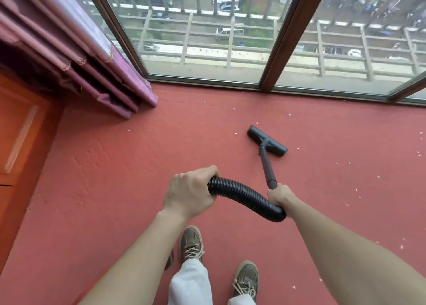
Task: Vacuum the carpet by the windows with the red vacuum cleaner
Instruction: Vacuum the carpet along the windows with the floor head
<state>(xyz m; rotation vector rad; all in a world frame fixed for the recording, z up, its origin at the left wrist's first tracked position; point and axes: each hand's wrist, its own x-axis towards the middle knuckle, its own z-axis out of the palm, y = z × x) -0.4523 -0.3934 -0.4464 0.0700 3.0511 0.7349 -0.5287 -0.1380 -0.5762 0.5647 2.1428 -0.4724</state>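
The person stands on the red carpet (138, 178), facing the windows (207, 39). The left hand (191, 190) is closed around the black corrugated hose (244, 195), knuckles uppermost. The hose arcs from that grip across to the right hand (280, 196), which is clenched where the hose meets the upper end of the dark wand (267, 164). The wand slopes forward and down to the black floor head (276, 148), which lies flat on the carpet, set at an angle to the glass and near the window line without touching it.

Small pale flecks (236, 133) are scattered over the carpet, mostly around and to the right of the floor head. A purple pleated curtain (80, 58) hangs at the left, its hem just above the carpet. An orange wooden panel (20, 131) borders the left edge. Two laced brown shoes (191, 242) and pale trouser legs (191, 284) show at the bottom of the view.
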